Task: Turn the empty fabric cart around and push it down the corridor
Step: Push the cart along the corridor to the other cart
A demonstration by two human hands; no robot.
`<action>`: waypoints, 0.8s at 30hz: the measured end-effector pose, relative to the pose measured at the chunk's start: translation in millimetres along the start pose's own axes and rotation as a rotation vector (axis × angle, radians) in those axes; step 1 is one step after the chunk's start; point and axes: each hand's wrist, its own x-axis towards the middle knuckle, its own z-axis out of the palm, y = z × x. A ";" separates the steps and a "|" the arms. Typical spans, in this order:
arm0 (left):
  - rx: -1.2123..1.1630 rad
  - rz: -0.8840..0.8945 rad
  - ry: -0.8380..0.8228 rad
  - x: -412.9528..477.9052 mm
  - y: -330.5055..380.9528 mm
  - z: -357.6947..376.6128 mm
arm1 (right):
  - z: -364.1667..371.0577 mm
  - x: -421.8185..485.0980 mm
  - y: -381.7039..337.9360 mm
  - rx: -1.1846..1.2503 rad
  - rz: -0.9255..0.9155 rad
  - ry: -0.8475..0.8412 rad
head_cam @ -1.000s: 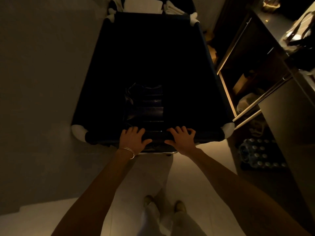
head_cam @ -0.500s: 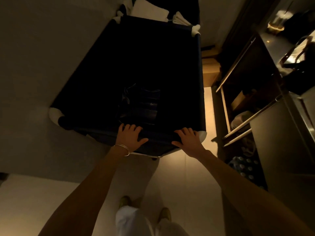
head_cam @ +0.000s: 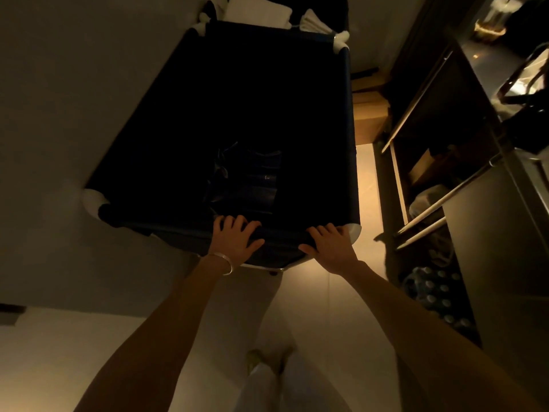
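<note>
The dark blue fabric cart fills the middle of the head view, skewed so its near left corner points left. White caps mark its corners. Its inside is very dark, with a dim crumpled dark sheet at the bottom. My left hand, with a bracelet on the wrist, rests on the near rim with fingers draped over it. My right hand grips the same rim beside the near right corner. Both arms are stretched out.
A plain wall runs along the left. Dark shelving with metal rails stands on the right, packs of bottles at its foot. A cardboard box sits past the cart's right side. Folded white linen lies beyond the cart. A lit floor strip runs between cart and shelving.
The cart has swung: its near end moved left and away from the shelving, opening a lit floor gap on the right. Both hands stayed on the near rim, the right one nearer the corner.
</note>
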 end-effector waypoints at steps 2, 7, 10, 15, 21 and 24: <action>-0.022 0.005 -0.004 0.8 1.5 -1.7 | 1.6 0.3 1.9 -0.021 -0.012 -0.021; -0.004 -0.060 -0.134 7.3 8.7 -6.4 | 1.7 4.6 -0.9 -0.119 0.006 -0.045; 0.000 -0.048 -0.138 10.6 14.7 -2.2 | 4.7 13.6 -3.1 -0.126 -0.007 -0.067; -0.009 -0.042 -0.118 15.2 12.4 -0.4 | 3.1 24.7 1.2 -0.097 -0.122 -0.073; -0.032 -0.042 -0.155 13.5 15.8 -4.9 | 4.9 21.2 1.0 -0.080 -0.082 -0.080; -0.037 -0.038 -0.127 12.5 22.9 -4.3 | 6.5 18.9 0.0 -0.076 -0.073 -0.047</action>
